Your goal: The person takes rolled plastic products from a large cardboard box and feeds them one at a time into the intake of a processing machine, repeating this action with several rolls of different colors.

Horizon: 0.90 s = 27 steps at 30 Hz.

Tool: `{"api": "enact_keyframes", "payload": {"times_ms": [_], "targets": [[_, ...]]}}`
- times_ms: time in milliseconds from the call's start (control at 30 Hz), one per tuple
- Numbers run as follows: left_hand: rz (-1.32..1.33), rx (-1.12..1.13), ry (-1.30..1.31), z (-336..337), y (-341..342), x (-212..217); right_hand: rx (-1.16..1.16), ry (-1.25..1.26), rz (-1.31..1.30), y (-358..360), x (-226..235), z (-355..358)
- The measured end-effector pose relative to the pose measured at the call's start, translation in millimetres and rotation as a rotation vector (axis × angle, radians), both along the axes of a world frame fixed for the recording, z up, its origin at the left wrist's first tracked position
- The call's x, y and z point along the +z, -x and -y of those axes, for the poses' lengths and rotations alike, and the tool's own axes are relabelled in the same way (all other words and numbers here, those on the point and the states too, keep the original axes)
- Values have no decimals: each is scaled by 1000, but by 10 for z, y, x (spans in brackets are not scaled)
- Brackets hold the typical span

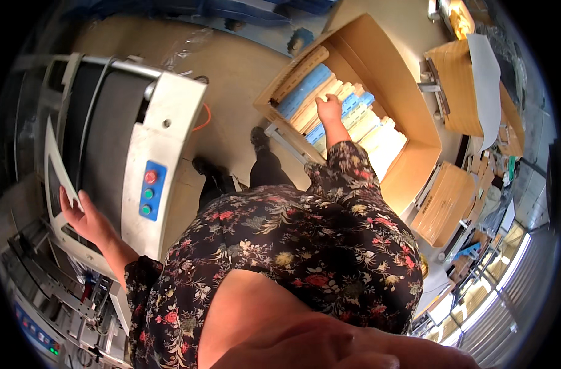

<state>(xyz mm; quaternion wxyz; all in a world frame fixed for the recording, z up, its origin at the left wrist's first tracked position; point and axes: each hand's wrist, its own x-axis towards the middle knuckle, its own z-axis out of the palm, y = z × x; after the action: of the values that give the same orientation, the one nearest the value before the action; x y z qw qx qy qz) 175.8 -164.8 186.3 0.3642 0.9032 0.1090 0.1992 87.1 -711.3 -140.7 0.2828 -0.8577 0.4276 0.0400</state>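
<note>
At the left, my left hand (86, 221) is closed on a thin, pale flat piece (62, 161) held by its near end, beside a conveyor machine's dark belt (107, 123). Its exact kind does not show. My right hand (331, 111) reaches into a large open cardboard box (379, 55), over rows of flat blue, cream and tan packs (305, 89) stacked on edge. Its fingers are apart, close to the tops of the packs. Whether the fingertips touch a pack is unclear.
The machine's pale side panel (151, 123) carries a blue control plate (148, 190) with one red and two green buttons. An orange cord (205, 117) lies on the floor behind it. More cardboard boxes (445, 203) stand at the right. Metal machinery (65, 289) fills the lower left.
</note>
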Motion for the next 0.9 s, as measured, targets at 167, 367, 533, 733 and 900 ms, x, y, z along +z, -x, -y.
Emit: {"api": "enact_keyframes", "payload": {"times_ms": [167,367,533,733,900], "targets": [[-223,-449,49,1573,-371,-502,-236,-507,-428,107,-1193,717],[-509,-510,119,1886,-337,-595,-283,-903,-411,-1,-2007,-150],[-672,-544,172,2400,-464,-628,56,-544,-485,-302,-2106,-330],[-799,-743,298,2502,-551,-733,-473,-766,-120,-265,-1368,-100],[-1198,-721,797,3423,-902,-1182,-838,-1645,514,-322,75,368]]}}
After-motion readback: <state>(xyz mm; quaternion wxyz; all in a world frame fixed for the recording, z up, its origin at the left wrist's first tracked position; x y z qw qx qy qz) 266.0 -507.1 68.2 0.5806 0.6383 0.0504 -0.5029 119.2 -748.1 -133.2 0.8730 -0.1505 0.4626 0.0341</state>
